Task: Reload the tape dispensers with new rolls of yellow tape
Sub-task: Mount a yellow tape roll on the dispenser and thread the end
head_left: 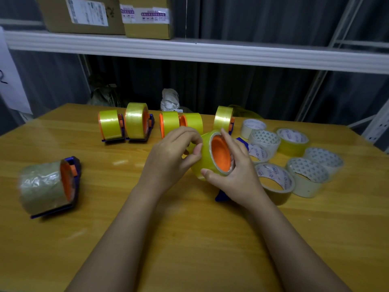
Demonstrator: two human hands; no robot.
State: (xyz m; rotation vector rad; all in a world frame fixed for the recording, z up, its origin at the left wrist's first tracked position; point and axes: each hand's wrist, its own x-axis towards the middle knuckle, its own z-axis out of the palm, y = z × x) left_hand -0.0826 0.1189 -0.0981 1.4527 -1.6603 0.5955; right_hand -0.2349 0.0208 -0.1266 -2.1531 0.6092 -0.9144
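Your right hand [233,171] cups the yellow roll [205,159] mid-table [189,239]: thumb curled under its near rim, fingers wrapped over the far side, orange hub [221,153] facing you. Blue dispenser frame [222,196] pokes out below your wrist; how well the roll sits on it is hidden.

Your left hand [170,157] has fingers curled, fingertips pressed together at the roll's left face. Looks like you're picking at the tape end, though I can't see the end itself.

My read on doing it well:
- Keep the right hand clamped so the roll can't spin while you peel.
- Lift the end with a nail and pull it square, or it'll split into a sliver.
- Check the hub is fully seated before feeding the end toward the cutter.
- Sticky side must face the right way for the frame; I can't tell the direction from here.

Near the left edge, one dispenser [50,186] carries a dull, crinkled brownish roll. Probably still needs swapping.

By the right edge, spare rolls [294,157] lie clustered, some yellow, some whitish. Take yellow only.

Along the far edge, loaded dispensers [126,125] stand in a row with yellow rolls, seemingly done.
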